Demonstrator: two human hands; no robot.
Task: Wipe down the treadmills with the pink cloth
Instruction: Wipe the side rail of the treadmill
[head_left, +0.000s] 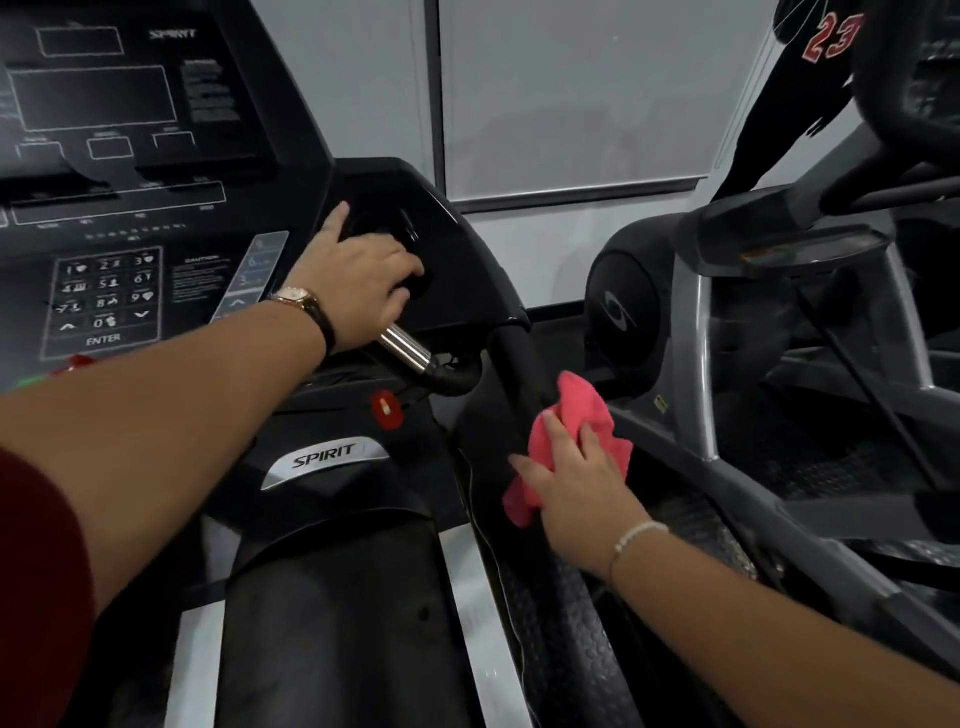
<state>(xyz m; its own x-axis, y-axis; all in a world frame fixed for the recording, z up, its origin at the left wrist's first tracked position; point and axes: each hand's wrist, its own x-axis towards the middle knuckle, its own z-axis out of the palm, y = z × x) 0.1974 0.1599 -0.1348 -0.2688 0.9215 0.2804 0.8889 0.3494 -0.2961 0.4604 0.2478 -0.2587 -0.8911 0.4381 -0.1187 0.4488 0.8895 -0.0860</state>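
A black Spirit treadmill fills the left and centre, with its console at upper left. My left hand grips the chrome pulse handle beside the console's right cup holder. My right hand presses the pink cloth flat against the treadmill's black right upright post. The cloth is bunched, and part of it hangs below my thumb.
A grey elliptical machine stands close on the right, its pedal and frame just beyond the cloth. A red safety key hangs under the console. A thin cord runs down beside the post. A white wall and blind are behind.
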